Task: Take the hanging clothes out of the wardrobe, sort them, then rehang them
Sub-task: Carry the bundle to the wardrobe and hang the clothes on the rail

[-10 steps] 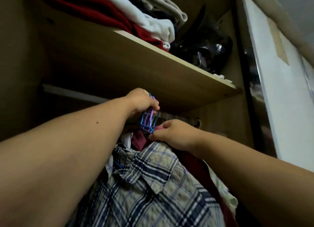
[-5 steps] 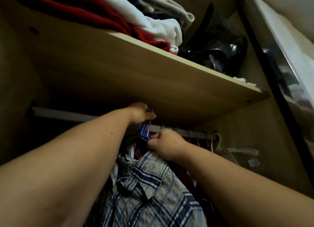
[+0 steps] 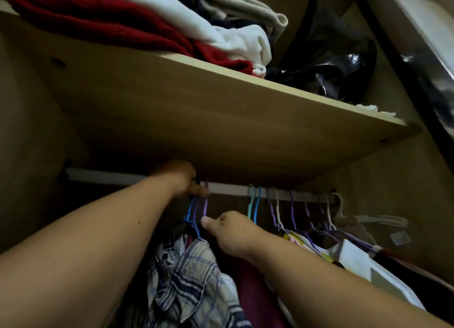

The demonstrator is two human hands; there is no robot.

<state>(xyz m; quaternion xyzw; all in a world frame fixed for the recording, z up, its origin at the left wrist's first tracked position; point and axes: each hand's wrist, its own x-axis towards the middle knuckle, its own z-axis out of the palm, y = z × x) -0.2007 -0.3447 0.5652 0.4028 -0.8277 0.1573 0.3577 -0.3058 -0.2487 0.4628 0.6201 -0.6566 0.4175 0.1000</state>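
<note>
left hand is clutching the blue and purple hanger hooks at the rail | right hand is curling just below, fingers hidden, grip impossible to tell | plaid shirt is hanging beneath, hem cut off

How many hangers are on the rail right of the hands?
About 9 hangers: teal, blue, purple, white nearest the right hand; then two purple, one dark, two white toward the far end. Dim light; more may be hidden.
</note>
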